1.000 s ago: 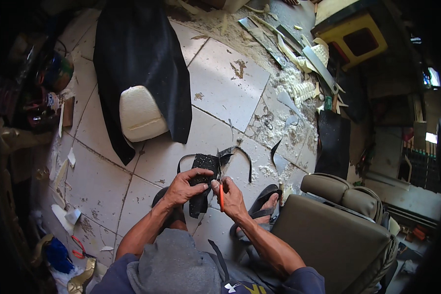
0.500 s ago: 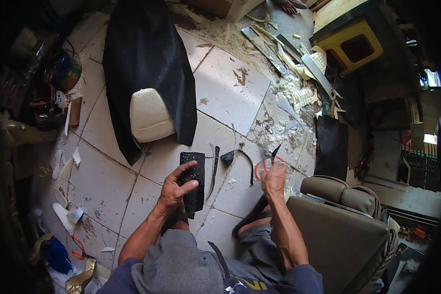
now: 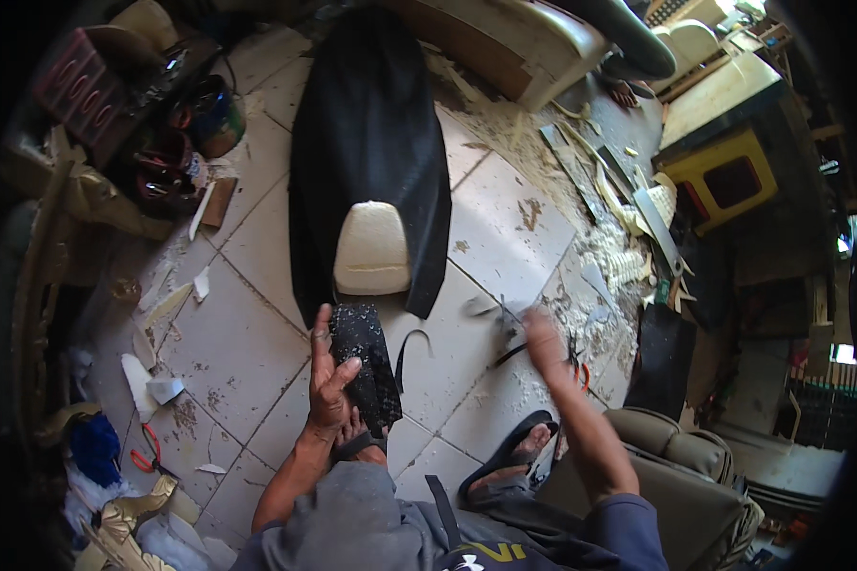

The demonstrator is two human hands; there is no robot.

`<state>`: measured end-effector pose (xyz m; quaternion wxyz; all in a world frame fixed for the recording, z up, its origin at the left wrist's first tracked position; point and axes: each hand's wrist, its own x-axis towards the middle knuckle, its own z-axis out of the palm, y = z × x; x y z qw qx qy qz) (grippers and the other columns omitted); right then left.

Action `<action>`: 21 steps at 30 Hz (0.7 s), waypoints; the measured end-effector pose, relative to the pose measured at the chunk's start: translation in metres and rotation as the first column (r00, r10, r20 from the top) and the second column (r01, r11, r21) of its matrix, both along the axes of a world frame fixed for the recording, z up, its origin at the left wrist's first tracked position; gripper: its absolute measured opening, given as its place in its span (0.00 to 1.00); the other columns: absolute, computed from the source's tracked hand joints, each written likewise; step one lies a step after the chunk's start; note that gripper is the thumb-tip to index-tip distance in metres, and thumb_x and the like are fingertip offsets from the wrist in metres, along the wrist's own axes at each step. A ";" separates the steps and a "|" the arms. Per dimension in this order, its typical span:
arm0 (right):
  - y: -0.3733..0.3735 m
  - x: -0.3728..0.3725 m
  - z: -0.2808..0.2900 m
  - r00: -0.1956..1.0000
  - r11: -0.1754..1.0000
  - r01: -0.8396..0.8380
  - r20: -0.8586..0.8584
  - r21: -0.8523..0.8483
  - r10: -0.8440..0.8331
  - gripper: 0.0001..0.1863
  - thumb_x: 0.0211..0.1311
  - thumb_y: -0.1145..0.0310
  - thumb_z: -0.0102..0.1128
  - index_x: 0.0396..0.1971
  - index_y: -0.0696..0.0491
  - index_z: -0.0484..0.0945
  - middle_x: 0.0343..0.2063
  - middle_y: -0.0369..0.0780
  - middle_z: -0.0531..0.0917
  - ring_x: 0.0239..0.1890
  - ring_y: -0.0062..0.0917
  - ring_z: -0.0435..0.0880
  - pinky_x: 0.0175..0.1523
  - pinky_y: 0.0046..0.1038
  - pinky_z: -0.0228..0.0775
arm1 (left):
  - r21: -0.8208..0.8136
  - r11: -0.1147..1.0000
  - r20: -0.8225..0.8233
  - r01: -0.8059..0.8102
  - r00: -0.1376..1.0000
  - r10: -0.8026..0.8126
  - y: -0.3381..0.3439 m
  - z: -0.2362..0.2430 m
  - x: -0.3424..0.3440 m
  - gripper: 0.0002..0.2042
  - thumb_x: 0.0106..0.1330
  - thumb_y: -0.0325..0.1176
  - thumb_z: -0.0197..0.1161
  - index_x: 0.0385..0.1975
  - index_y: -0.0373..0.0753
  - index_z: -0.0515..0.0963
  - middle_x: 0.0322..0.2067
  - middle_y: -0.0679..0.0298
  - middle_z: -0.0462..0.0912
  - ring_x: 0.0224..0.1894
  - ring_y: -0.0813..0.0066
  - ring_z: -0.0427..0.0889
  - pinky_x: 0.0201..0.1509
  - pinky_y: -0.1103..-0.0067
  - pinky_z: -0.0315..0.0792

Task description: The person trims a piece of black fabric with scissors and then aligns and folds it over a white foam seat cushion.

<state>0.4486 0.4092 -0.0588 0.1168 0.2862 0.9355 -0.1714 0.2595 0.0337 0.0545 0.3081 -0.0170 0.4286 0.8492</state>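
My left hand (image 3: 328, 381) holds a flat black piece of sheet material (image 3: 367, 366), flecked with white bits, its thumb in front and the index finger stretched along the left edge. My right hand (image 3: 546, 344) is over the tiles to the right, smeared by motion, its fingers unreadable. Dark scraps beside it are blurred too. Scissors with red-orange handles (image 3: 582, 375) lie just right of my right wrist. A thin curved black strip (image 3: 402, 362) rests on the floor between my hands. Ahead, a large black cover (image 3: 367, 124) lies around a cream foam block (image 3: 372, 252).
Far right are a hand saw (image 3: 659, 228), foam offcuts and white crumbs. A padded brown seat (image 3: 671, 466) stands near my right arm. At left are a pink basket (image 3: 81, 86), white scraps and another red-handled tool (image 3: 146, 449). Another person's foot (image 3: 625, 93) shows at the back.
The view has shifted, so the scene sits farther right and lower. My right hand has moved left off the scissors, which remain on the floor. My left hand still has the black piece, now tilted.
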 end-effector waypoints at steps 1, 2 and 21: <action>0.039 -0.005 0.026 0.997 0.899 0.046 -0.080 0.436 -0.012 0.29 0.64 0.78 0.48 0.65 0.47 0.73 0.58 0.54 0.77 0.56 0.45 0.80 0.53 0.43 0.76 | 0.002 1.000 -0.041 -0.015 0.999 0.015 -0.006 0.002 -0.004 0.49 0.59 0.34 0.64 0.79 0.49 0.40 0.67 0.54 0.67 0.62 0.61 0.74 0.68 0.67 0.70; 0.010 -0.043 0.075 0.988 0.481 0.153 -0.117 0.863 -0.105 0.30 0.61 0.78 0.54 0.65 0.50 0.73 0.56 0.56 0.78 0.50 0.49 0.82 0.53 0.43 0.76 | -0.016 0.995 -0.037 -0.101 0.994 0.101 -0.019 -0.003 -0.004 0.49 0.60 0.38 0.64 0.79 0.49 0.41 0.68 0.54 0.65 0.63 0.60 0.73 0.68 0.65 0.70; -0.139 -0.194 0.181 0.821 0.597 -0.554 -0.262 -0.580 0.508 0.16 0.58 0.70 0.60 0.46 0.58 0.77 0.23 0.46 0.85 0.28 0.42 0.88 0.39 0.38 0.81 | -0.356 0.875 -0.212 0.329 0.883 -0.419 -0.064 -0.022 -0.070 0.51 0.56 0.59 0.74 0.76 0.45 0.53 0.66 0.53 0.69 0.62 0.57 0.75 0.65 0.64 0.72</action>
